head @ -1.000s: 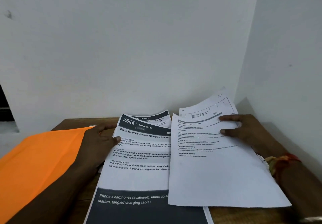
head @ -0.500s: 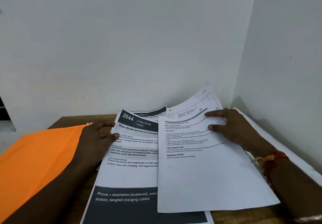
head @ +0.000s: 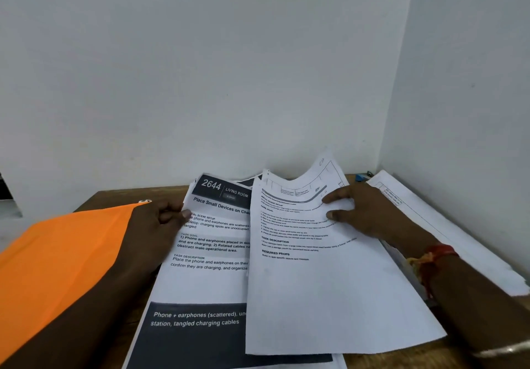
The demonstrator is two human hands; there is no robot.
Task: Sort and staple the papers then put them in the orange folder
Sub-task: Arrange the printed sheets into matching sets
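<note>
Only the head view here, looking down at a wooden table [head: 106, 196] pushed into a white corner.

The left hand [head: 160, 222] comes in over the orange folder [head: 63, 259], which lies flat on the left side of the table with its near end running out of frame. That hand has its fingers curled at the left edge of the 2644 sheet [head: 212, 256], thumb on top of the paper, so it's gripping that page. The page has a dark header reading "Living Room" and a dark band near the bottom, and it lies roughly in the middle of the table, just beside the folder.

The right hand [head: 370, 213] is clamped on the plain text sheet [head: 324, 297]. Thumb and forefinger are on its face near the top right, and the sheet overlaps the right half of the 2644 sheet. Right behind it there's a curled sheet [head: 315, 176] with a printed table on it, bowing upward at the top. I can't tell if the same hand has hold of that one too.

More loose papers [head: 447, 239] lie along the right wall, partly under the right forearm. There's a small blue thing [head: 362, 177] back in the corner, too tiny to make out. A red thread band [head: 436, 254] is on the right wrist.
</note>
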